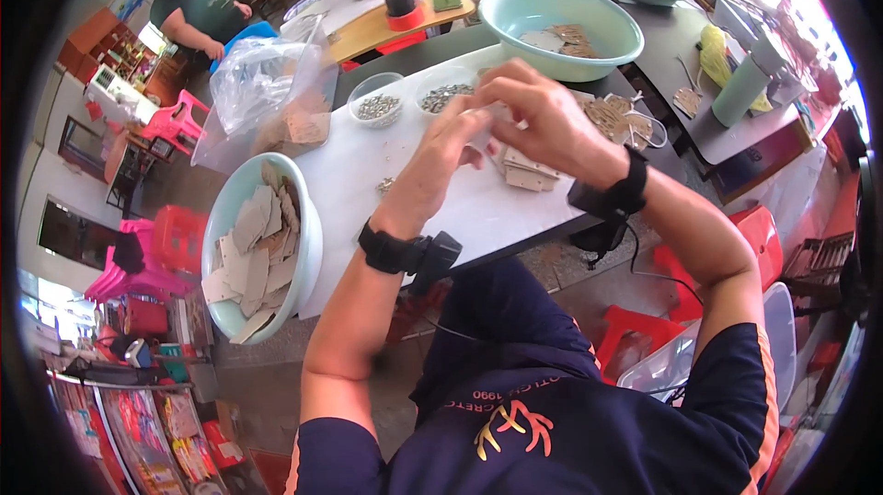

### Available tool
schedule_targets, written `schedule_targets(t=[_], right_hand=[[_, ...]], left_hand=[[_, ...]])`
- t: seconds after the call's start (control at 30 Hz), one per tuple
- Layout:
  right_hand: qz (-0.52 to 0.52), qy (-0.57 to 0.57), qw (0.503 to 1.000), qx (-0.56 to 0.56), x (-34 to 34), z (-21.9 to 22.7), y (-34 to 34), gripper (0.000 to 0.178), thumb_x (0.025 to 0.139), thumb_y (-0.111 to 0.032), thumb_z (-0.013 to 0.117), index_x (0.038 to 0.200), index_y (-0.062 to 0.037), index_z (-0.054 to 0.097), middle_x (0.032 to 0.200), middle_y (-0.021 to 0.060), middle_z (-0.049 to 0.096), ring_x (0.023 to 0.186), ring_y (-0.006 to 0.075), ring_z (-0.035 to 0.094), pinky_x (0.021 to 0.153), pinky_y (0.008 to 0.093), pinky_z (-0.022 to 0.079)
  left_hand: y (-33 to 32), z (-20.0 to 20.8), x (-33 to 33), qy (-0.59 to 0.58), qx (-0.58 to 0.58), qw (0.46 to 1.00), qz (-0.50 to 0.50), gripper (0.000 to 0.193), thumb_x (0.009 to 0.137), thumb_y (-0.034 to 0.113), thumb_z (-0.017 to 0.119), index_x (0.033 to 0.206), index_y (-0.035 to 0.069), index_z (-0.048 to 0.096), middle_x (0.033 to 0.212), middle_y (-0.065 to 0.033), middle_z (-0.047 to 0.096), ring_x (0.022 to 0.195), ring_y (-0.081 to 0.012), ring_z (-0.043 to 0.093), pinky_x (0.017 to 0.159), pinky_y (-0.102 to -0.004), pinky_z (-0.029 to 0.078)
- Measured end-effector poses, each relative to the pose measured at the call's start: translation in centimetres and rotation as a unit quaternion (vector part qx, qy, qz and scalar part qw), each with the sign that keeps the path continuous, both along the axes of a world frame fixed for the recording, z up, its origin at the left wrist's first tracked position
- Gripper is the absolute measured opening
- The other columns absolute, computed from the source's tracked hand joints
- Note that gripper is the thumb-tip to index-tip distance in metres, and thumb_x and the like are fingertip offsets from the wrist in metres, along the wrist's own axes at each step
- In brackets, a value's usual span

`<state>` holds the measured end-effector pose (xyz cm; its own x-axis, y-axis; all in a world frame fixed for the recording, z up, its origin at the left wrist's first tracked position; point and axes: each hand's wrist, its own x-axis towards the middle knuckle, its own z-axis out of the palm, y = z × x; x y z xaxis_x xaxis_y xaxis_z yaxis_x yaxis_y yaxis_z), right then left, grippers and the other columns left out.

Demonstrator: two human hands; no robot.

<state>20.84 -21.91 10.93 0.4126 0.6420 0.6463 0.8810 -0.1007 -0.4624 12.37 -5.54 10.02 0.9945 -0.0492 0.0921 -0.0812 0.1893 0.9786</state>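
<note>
My left hand [440, 162] and my right hand [550, 122] meet above the white tabletop [368, 205], fingers bent inward and pinched together. Something small and pale shows between the fingertips, too hidden to name. Just beneath my right hand lies a stack of beige card pieces [529, 173]. Two clear bowls of small shiny metal pieces stand beyond my left hand: a left bowl [375, 101] and a right bowl [445, 95], the latter partly covered by my hands. A few loose metal pieces [385, 185] lie left of my left wrist.
A pale green basin of card pieces [311, 256] sits at the left edge; a larger basin [561, 12] stands beyond my hands. Corded card tags [618, 118] lie right of it. Plastic bags fill a clear bin [262, 95]. A green bottle [743, 86] stands far right. Two people are beyond.
</note>
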Motion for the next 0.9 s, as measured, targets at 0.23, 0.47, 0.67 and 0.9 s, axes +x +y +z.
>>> schedule_targets(t=[0.23,0.47,0.67,0.9], right_hand=[[-0.166,-0.016,0.986,0.016,11.4,1.8,-2.3,0.021,0.081,-0.015,0.063,0.098,-0.0018,0.065,0.081,0.0156,0.068,0.070,0.0286,0.065,0.067,0.0355,0.051],[-0.261,-0.281,0.902,-0.198,24.6,0.8,-9.7,0.066,0.074,-0.011,0.058,0.139,-0.0074,0.045,0.121,0.0261,0.059,0.117,0.0340,0.055,0.103,0.0402,0.039],[-0.164,0.021,0.976,-0.140,11.5,1.4,-3.1,0.025,0.087,-0.023,0.061,0.100,-0.0024,0.067,0.075,0.0098,0.068,0.065,0.0204,0.066,0.063,0.0320,0.051],[0.056,0.248,0.936,-0.245,-3.3,-3.5,3.8,0.016,0.086,-0.015,0.063,0.089,0.0013,0.067,0.073,0.0154,0.067,0.060,0.0243,0.067,0.061,0.0330,0.053]], left_hand=[[1.1,-1.5,-3.1,0.010,-0.240,0.969,-0.057,0.042,0.099,0.031,0.047,0.130,0.002,0.049,0.124,-0.0132,0.058,0.110,-0.0284,0.058,0.089,-0.0376,0.047],[6.5,-2.9,-10.1,0.019,-0.044,0.991,0.128,0.028,0.099,0.018,0.051,0.119,0.000,0.056,0.107,-0.0095,0.063,0.083,-0.0137,0.060,0.071,-0.0254,0.046],[7.8,-5.8,-14.5,0.073,0.134,0.962,0.226,0.020,0.098,0.012,0.051,0.111,-0.001,0.060,0.094,-0.0056,0.063,0.077,-0.0091,0.055,0.066,-0.0234,0.042],[7.7,-7.8,-16.4,0.016,0.410,0.849,0.334,0.018,0.086,0.003,0.063,0.104,0.004,0.063,0.090,-0.0061,0.061,0.078,-0.0162,0.057,0.071,-0.0277,0.046]])
